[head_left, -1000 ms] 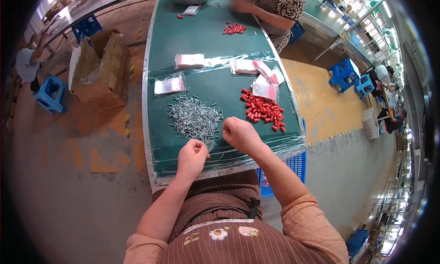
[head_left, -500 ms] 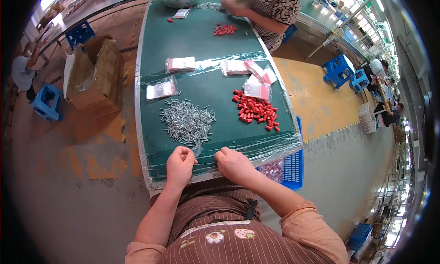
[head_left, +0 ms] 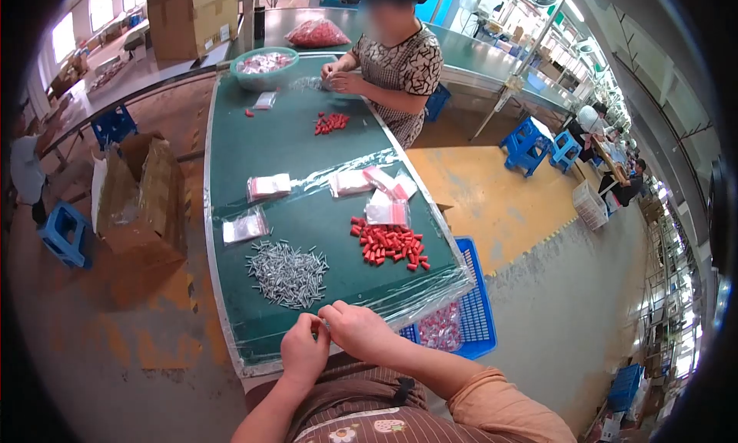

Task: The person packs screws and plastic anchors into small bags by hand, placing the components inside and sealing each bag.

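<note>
Green table (head_left: pixel 269 147), hands (head_left: pixel 305 352) (head_left: pixel 358 331) at near edge (head_left: pixel 257 368)

Fasteners (head_left: pixel 287 274) and plugs (head_left: pixel 390 244) on the table (head_left: pixel 288 145)
The fasteners lie left, the plugs right, small bags (head_left: pixel 269 186) behind both.

My right hand (head_left: pixel 357 332), apart from my left hand (head_left: pixel 304 351) before, is now just beside it. My view now tilts higher, taking in a red bag (head_left: pixel 317 34) and a co-worker's head (head_left: pixel 390 11).
</note>
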`<state>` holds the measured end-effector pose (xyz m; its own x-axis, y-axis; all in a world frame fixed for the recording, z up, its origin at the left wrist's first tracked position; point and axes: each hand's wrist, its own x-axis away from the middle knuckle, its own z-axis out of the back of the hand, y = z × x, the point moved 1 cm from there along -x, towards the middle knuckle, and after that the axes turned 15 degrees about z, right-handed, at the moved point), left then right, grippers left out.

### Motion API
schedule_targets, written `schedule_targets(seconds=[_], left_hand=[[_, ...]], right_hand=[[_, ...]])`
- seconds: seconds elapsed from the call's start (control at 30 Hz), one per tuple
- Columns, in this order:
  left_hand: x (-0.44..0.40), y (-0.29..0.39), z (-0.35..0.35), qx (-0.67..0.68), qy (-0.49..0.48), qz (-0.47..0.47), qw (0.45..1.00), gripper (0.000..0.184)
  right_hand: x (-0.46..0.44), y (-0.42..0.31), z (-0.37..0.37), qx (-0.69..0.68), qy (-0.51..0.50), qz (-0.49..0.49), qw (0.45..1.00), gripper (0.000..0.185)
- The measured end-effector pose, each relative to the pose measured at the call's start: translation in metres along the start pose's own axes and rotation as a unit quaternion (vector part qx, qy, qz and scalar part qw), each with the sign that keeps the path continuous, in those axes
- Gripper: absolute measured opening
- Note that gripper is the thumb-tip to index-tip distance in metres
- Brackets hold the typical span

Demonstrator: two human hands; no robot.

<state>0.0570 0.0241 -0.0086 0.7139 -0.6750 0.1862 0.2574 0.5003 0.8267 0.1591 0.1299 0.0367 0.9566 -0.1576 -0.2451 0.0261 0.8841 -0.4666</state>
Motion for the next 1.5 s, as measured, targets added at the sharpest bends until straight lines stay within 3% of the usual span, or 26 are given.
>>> schedule_targets(seconds=[0.1,0.3,0.4,0.7,0.8,0.9,1.13,1.3,1.33,1.4,1.5], left_hand=[[0.001,-0.001,-0.004,-0.013,0.006,-0.016,1.000,0.014],[-0.001,-0.004,-0.005,0.010,-0.011,0.000,1.000,0.015],[-0.003,-0.007,-0.007,0.034,-0.018,0.011,0.999,0.015],[-0.013,-0.031,-0.019,0.282,-0.154,0.159,0.934,0.009],[-0.012,-0.023,-0.012,0.269,-0.180,0.205,0.924,0.009],[-0.013,-0.037,-0.020,0.321,-0.181,0.181,0.912,0.007],[-0.012,-0.030,-0.016,0.292,-0.186,0.189,0.919,0.010],[-0.012,-0.021,-0.010,0.090,-0.073,0.069,0.991,0.010],[-0.014,-0.020,-0.009,0.059,-0.053,0.051,0.996,0.010],[-0.017,-0.024,-0.006,0.112,-0.083,0.093,0.986,0.010],[-0.021,-0.023,-0.004,0.188,-0.117,0.138,0.965,0.009]], right_hand=[[-0.004,-0.001,0.002,0.009,-0.013,-0.016,1.000,0.017],[-0.002,0.004,0.001,0.076,-0.002,0.048,0.996,0.019],[-0.003,0.002,0.000,0.069,0.023,0.053,0.996,0.010],[0.002,0.015,-0.002,-0.107,0.077,-0.017,0.991,0.013],[0.004,0.019,-0.004,-0.077,0.085,0.018,0.993,0.010],[0.003,0.016,0.004,-0.065,0.095,0.015,0.993,0.012],[0.009,0.012,0.004,0.021,0.050,0.087,0.995,0.012],[0.013,0.022,0.002,-0.033,0.048,0.126,0.990,0.010],[0.014,0.031,0.007,-0.068,0.060,0.061,0.994,0.015],[0.009,0.066,0.021,0.004,0.083,-0.019,0.996,0.016],[0.003,0.120,0.022,0.167,0.088,-0.012,0.982,0.013]])
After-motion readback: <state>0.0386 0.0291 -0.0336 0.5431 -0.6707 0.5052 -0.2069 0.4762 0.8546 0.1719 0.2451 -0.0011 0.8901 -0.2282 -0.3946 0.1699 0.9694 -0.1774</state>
